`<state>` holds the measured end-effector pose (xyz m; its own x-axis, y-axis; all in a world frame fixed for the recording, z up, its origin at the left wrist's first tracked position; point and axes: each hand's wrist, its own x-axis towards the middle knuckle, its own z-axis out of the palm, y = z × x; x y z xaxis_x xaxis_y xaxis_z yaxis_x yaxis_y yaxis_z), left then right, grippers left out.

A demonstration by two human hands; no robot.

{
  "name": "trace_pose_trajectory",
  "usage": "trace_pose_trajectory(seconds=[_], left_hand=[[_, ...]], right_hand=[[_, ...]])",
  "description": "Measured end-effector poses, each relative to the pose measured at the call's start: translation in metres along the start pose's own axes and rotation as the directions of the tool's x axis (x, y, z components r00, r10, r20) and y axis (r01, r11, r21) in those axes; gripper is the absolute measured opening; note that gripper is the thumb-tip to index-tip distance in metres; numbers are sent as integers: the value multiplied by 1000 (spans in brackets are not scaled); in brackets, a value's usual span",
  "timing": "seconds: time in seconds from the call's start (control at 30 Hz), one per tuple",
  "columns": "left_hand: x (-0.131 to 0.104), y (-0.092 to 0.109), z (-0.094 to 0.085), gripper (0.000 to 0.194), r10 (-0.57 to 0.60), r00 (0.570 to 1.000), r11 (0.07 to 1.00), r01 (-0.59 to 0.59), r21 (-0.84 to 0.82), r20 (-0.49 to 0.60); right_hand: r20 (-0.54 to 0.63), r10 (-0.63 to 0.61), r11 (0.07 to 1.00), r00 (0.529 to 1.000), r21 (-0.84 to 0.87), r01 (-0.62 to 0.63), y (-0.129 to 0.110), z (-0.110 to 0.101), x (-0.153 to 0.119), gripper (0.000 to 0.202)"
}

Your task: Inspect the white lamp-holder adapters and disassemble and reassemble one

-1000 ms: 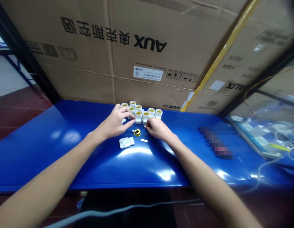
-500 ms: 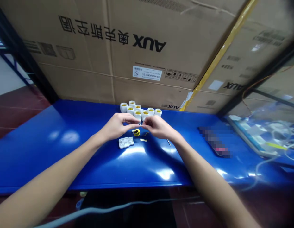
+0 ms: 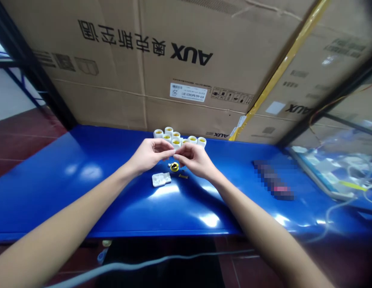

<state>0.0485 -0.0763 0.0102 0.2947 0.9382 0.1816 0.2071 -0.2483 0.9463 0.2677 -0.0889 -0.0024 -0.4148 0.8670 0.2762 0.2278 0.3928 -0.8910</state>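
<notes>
My left hand (image 3: pixel 150 155) and my right hand (image 3: pixel 194 158) meet at the fingertips over the blue table (image 3: pixel 128 216). Both are closed in a pinch, and whatever lies between the fingertips is too small to make out. Just below them sits a round yellow and black part (image 3: pixel 174 167) with a small white bit at its left. A pale grey, flat casing (image 3: pixel 161 180) lies lower left of it, and a small yellowish strip (image 3: pixel 183 176) lies to its right. Behind my hands stand several white cups with yellow insides (image 3: pixel 176 143), partly covered by my fingers.
Large cardboard boxes (image 3: pixel 119 92) stand along the table's back edge. On the right lies a dark, pixelated object (image 3: pixel 272 180). Farther right is a tray (image 3: pixel 320 176) with white items and cables. A pale cable (image 3: pixel 137 265) runs below the front edge.
My fingertips have come together and shifted slightly left and up. My right hand now hides the thin metal rod that lay beside it. The view has moved slightly.
</notes>
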Motion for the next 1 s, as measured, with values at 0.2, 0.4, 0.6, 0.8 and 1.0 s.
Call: trace_pose_trajectory(seconds=[0.2,0.4,0.6,0.8,1.0], left_hand=[[3,7,-21,25,11,988,876,-85,475,156],[3,-2,-29,24,-65,919,674,-247,697,388],[1,-8,-10,29,8,926,553,-319,770,378],[-1,-5,0,21,46,940,487,-317,814,338],[-2,11,-14,27,252,955,788,-298,539,158]], right_hand=[[76,16,847,997,-531,26,-1,-27,1,14],[123,-20,825,992,-559,85,6,-19,3,20],[207,-78,763,975,-617,192,9,-6,4,36],[91,-86,808,992,-576,123,13,-9,4,36],[-52,-98,989,994,-119,91,9,-7,7,24]])
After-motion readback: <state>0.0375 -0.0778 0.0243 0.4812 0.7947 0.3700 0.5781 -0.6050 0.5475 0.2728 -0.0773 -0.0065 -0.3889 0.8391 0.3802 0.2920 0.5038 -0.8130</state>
